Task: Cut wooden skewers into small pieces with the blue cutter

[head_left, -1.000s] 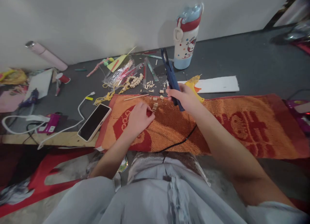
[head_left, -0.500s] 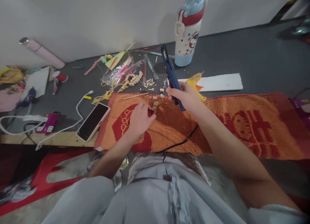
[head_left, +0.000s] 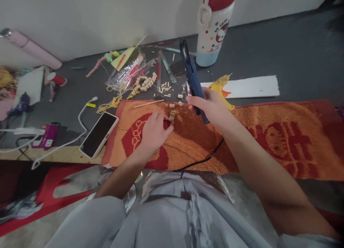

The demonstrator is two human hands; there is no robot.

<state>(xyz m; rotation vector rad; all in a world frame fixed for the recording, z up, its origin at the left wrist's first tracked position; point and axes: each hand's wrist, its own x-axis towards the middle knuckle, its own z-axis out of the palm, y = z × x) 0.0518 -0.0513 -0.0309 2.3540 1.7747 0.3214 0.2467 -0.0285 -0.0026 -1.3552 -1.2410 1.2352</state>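
My left hand (head_left: 155, 131) rests on the orange and red towel (head_left: 193, 144), thumb and forefinger pinched at a small row of short wooden stick pieces (head_left: 172, 115). Held upright in my right hand (head_left: 213, 106) is a dark blue tool (head_left: 194, 81) with a rounded loop at its top; its exact kind is unclear. Just behind that hand lies a yellow tool with an orange part (head_left: 221, 91), resembling a glue gun. Small wooden blocks (head_left: 180, 103) and a thin wooden stick (head_left: 148, 103) lie along the towel's far edge.
Cut stick bits (head_left: 164, 87), a beige beaded strand (head_left: 146, 82), plastic packets (head_left: 126, 74) and a white strip (head_left: 251, 87) lie behind. A tall bottle (head_left: 215, 33) stands at the wall. A phone (head_left: 99, 135) and white cable (head_left: 80, 113) lie left. A black cord (head_left: 201, 161) crosses the towel.
The camera view has shifted slightly, so the bottle appears higher and the left-side items farther left. Both hands keep their hold and hardly move.
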